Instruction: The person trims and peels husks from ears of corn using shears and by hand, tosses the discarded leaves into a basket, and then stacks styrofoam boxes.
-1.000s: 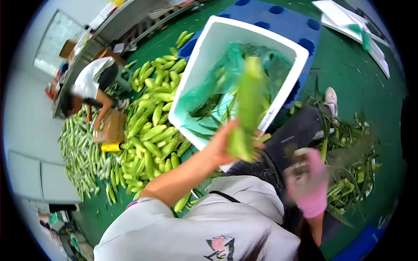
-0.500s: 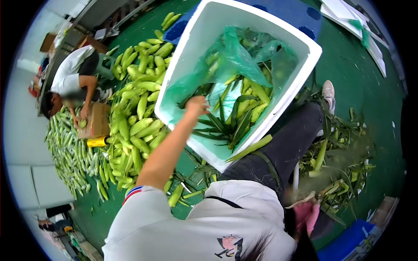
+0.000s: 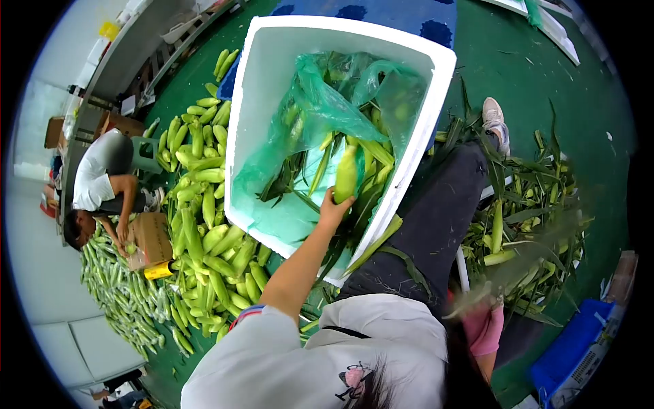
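My left hand (image 3: 334, 206) is closed around the lower end of an ear of corn (image 3: 346, 174) in pale green husk, inside a white foam box (image 3: 240, 129). A crumpled green plastic bag (image 3: 320, 92) lines the box, with more ears and dark husk leaves in it. My right hand, in a pink glove (image 3: 482, 327), is low on the right beside my leg. Its fingers are smeared by motion, and a blurred leaf-like strip (image 3: 507, 273) passes in front of it.
A large heap of husked corn (image 3: 204, 238) lies left of the box. Beyond it, a co-worker (image 3: 102, 177) bends over a cardboard box (image 3: 150, 238) beside many wrapped ears (image 3: 122, 286). Stripped husks (image 3: 524, 211) are piled at right, near a blue crate (image 3: 569, 347).
My left hand, blurred over the leaves before, now grips an ear of corn in the box. The view has shifted, so the box appears farther left. The gloved right hand stays low at right.
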Demonstrator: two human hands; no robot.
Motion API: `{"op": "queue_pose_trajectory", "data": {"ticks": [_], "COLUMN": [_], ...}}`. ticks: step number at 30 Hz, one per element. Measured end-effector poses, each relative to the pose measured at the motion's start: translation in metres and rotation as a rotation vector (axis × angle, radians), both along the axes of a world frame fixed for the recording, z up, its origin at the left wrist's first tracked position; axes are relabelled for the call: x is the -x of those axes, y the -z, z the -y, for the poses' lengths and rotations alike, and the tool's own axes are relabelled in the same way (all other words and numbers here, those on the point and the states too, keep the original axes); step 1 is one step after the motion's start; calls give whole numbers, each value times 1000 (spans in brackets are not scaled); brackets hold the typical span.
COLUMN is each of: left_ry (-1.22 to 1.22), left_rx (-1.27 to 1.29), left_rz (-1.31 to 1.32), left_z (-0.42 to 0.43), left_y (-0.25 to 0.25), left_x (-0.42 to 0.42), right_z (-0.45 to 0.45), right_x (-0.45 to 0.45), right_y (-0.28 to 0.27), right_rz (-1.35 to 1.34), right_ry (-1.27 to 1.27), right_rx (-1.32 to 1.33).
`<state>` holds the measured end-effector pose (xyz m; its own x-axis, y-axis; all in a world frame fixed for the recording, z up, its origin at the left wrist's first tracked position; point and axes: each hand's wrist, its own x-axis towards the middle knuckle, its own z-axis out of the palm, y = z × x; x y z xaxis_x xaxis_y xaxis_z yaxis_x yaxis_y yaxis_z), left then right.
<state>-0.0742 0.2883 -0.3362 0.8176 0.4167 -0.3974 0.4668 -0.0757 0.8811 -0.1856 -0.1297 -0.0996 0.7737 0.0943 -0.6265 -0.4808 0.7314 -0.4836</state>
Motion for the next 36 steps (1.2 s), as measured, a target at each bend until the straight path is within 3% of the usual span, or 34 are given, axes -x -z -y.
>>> {"op": "queue_pose_trajectory", "data": {"ticks": [2,6,8,9,13,14,16,20,23,25,27,28,29,30,34,36], "left_ry": [-148,-15,281,415,975,1105,1144,1400,1607,1715,1773,1786,1844,1884,2270,2351], "left_rx": [-27,96,-104,-60,-319,-400,-514,-635,-671,-726,-582,-527,-704,-720,-803,-801], "left_rz": [157,318,307,299,325,322,417,313,243,189,-82,-142,-24,91,375,434], "left_z": [2,1,15,35,121,145,182,251,287,301,314,326,334,332,368,382], "left_y": [-51,-174,-239,-271,-335,-342,-327,-330,-318,-301,-296,-302,-318,-314,-354,-378], "left_x": [14,29,22,12,-20,-24,-18,-27,-48,-70,-96,-104,-110,-121,-139,-135], "right_z": [-5,-4,-15,-17,-1,9,30,66,75,72,75,80,88,94,120,118], "right_x": [-4,-20,-39,-48,-77,-79,-70,-31,-2,22,32,35,36,36,9,-10], "right_y": [-8,-12,-34,-45,-88,-91,-79,-22,7,33,33,18,0,-16,-52,-50], "right_rz": [66,338,426,528,830,830,809,525,247,78,-48,-21,14,47,585,622], "right_ry": [-20,-289,-464,-458,-411,-368,-280,-159,-154,-33,105,97,88,81,-40,-260], "right_rx": [196,561,982,1066,1454,1459,1524,1113,1169,596,122,234,345,451,1668,1523]}}
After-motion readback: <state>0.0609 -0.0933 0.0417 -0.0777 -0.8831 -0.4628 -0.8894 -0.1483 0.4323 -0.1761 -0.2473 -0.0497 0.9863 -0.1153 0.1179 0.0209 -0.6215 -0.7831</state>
